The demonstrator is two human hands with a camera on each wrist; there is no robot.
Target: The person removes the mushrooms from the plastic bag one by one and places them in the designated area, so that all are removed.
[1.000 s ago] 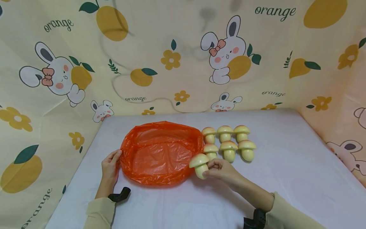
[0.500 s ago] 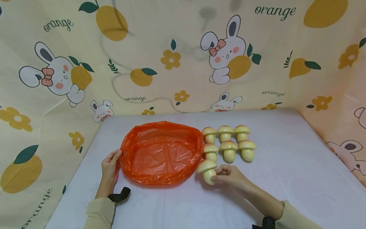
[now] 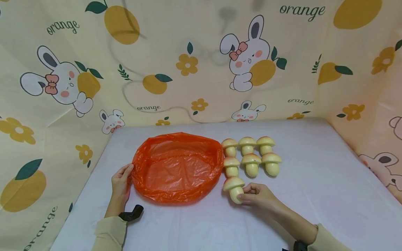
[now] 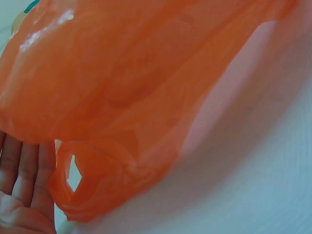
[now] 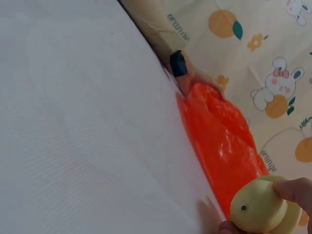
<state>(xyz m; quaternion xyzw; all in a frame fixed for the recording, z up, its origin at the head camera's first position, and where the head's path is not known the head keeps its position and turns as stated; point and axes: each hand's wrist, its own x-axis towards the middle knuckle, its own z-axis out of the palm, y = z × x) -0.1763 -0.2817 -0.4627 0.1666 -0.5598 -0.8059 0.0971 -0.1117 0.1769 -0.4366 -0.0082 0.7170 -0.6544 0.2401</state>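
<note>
At the left side of a red plastic bag (image 3: 179, 197), my left hand (image 3: 120, 181) pinches the edge of its open mouth. In the left wrist view the fingers (image 4: 28, 170) run up to the bag, and a loop of it with a hole hangs beside them; the thumb is hidden. My right hand (image 3: 259, 197) holds a toy mushroom (image 3: 233, 184) by its pale stem, cap toward the back, close to the bag's front right side. The right wrist view shows the stem's rounded end (image 5: 258, 207) between thumb and fingers.
Behind the held mushroom, two rows of similar mushrooms (image 3: 251, 165) lie on the white tabletop (image 3: 314, 195), right against the bag's right side. A printed cloth (image 3: 201, 87) with rabbits and oranges stands around the back and sides.
My right hand has carried the mushroom to the right and toward me, away from the bag's rim and in line with the left column. The left hand and the bag have stayed put.
</note>
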